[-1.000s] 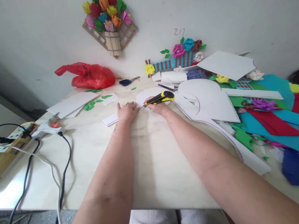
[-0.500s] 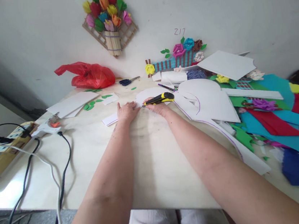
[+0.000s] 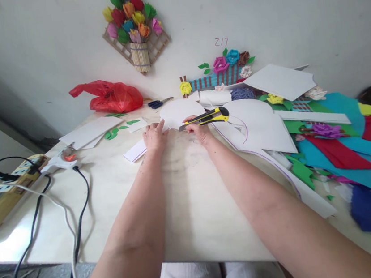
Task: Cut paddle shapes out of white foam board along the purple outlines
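Note:
In my right hand (image 3: 198, 130) is a black-and-yellow utility knife (image 3: 211, 116), held level with its front end pointing left, just over the lower edge of a white board piece (image 3: 181, 109) with a rounded top. My left hand (image 3: 154, 137) rests on the left part of this board with its fingers stretched out over it. A narrow white end with a purple line (image 3: 135, 151) sticks out to the left from under that hand. Beside my right hand lies a larger white board cutout (image 3: 261, 123) with purple outlines and a long curved tail.
A red plastic bag (image 3: 116, 97), scissors (image 3: 161, 102), and green paper leaves (image 3: 112, 133) lie toward the wall. Coloured sheets (image 3: 339, 151) pile up on the right. A power strip (image 3: 12, 192) and cables run along the left edge.
The knife has moved right, away from my left hand, and its tip has drawn back from the fingers. My left hand has shifted slightly left; more of the rounded board shows.

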